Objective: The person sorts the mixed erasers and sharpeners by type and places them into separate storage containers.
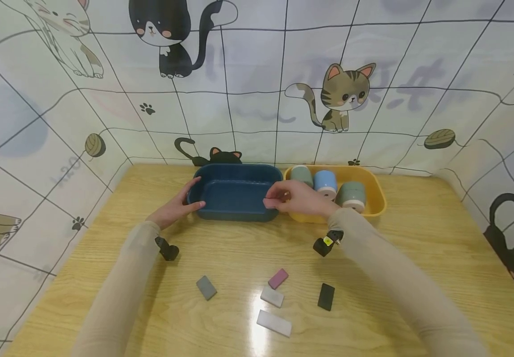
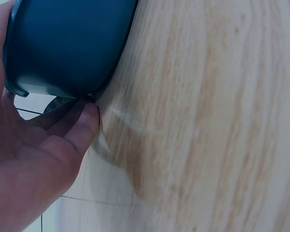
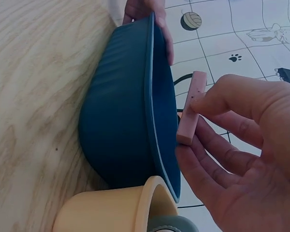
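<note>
Right grip [image 3: 251,145]: clamped on the pink block, thumb on one face and fingers on the other
Pink block [image 3: 187,123]: in the right hand, at the right end of the blue bin, by its rim; I cannot tell whether it touches
Left grip [image 1: 174,208]: closed around the left end of the blue bin, fingers at the rim, thumb on the near side
Blue bin [image 1: 234,215]: upright on the bench [image 1: 417,243], near the wall covering [image 1: 257,64]; the floor visible in the head view is bare
Yellow bin [image 1: 376,191]: upright, just right of the blue bin, partly behind the right hand and forearm
Inside the yellow bin: a blue roll [image 1: 325,182] between a left green roll [image 1: 301,174] and a right green roll [image 1: 352,192]; the blue one and the right one show pale ends
Small blocks nearer the person: a grey block [image 1: 206,288] lies to the left, a black block [image 1: 326,297] to the right
Between those two: a mauve block [image 1: 278,278] lies just beyond a short white block [image 1: 272,296], with a longer white block [image 1: 274,323] nearest the person
Wall print: cartoon cats, paw marks and yarn balls over dark lines
</note>
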`<state>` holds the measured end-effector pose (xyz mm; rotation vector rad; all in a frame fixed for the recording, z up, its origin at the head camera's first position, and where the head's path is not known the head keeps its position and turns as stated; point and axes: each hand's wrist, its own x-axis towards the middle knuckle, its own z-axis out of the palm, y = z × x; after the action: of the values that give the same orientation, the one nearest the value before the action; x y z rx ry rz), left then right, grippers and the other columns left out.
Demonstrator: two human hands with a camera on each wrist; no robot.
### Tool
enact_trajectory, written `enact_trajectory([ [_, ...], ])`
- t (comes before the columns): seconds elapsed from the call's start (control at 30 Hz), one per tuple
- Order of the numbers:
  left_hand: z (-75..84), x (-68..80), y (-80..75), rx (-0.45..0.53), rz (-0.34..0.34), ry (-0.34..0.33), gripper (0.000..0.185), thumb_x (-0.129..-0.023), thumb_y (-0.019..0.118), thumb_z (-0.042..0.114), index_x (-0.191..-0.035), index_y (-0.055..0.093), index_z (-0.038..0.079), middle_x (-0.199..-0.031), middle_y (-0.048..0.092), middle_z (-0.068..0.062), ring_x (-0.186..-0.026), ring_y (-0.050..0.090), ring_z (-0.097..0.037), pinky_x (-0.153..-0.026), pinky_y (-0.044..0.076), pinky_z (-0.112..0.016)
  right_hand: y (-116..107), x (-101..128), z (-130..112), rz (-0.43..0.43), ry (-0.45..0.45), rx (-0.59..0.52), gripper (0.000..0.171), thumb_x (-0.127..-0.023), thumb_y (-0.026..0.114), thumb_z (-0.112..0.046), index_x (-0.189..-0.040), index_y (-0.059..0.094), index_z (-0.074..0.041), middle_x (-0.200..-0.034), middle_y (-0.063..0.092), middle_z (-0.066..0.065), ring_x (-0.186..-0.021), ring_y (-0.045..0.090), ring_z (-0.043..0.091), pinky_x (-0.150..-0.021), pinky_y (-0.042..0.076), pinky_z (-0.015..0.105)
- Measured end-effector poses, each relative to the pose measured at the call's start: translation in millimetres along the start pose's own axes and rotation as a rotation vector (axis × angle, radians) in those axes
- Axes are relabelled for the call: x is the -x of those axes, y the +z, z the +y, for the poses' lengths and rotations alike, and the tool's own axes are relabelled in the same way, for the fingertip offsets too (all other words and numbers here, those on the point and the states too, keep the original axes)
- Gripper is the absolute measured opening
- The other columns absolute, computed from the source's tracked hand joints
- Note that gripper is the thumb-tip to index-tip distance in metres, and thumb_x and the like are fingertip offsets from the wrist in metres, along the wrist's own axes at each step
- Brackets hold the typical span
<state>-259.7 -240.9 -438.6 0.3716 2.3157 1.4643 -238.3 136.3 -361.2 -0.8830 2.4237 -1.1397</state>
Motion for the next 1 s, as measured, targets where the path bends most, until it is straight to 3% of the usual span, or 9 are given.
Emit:
enact_trajectory([
  [0.37,-1.8,-0.5,0.2,0.009,-0.01,0.011,0.078,-0.097,0.061,0.03,-0.155,0.009,0.038,-0.16,-0.008,-0.001,-0.145,-0.006,-0.03,-0.111,0.011,-0.058,-2.7,-17.9,-2.4,-0.028,0.065,-0.057,0.023,-0.09,0.068,-0.006,-0.113,0.065,-0.005,-0.111,0.064,0.006,-0.101,0.062,0.022,-0.087,0.049,0.035],
  [0.67,1.8,-0.8,1.1,0.003,-0.013,0.01,0.079,-0.098,0.06,0.027,-0.155,0.007,0.035,-0.16,-0.009,-0.003,-0.145,-0.007,-0.029,-0.111,0.011,-0.059,-7.4,-35.4,-3.1,-0.06,0.022,0.027,0.02,-0.089,0.07,-0.009,-0.108,0.067,-0.005,-0.104,0.066,0.003,-0.095,0.061,0.019,-0.086,0.049,0.034],
  [0.87,13.7,4.3,3.2,0.022,-0.019,0.0,0.081,-0.097,0.06,0.024,-0.157,0.005,0.027,-0.16,-0.011,-0.009,-0.144,-0.008,-0.033,-0.11,0.009,-0.06,-9.5,-45.7,-4.3,-0.077,0.043,0.073,0.019,-0.089,0.071,-0.011,-0.105,0.067,-0.004,-0.1,0.066,0.005,-0.091,0.06,0.02,-0.081,0.05,0.034],
  [1.0,12.1,4.5,2.9,0.006,-0.016,-0.005,0.08,-0.097,0.06,0.028,-0.156,0.006,0.031,-0.16,-0.01,-0.007,-0.145,-0.007,-0.031,-0.111,0.01,-0.059,-10.7,-50.8,-4.1,-0.094,0.073,0.094,0.018,-0.089,0.071,-0.009,-0.105,0.067,-0.004,-0.099,0.066,0.006,-0.091,0.059,0.022,-0.081,0.049,0.034],
])
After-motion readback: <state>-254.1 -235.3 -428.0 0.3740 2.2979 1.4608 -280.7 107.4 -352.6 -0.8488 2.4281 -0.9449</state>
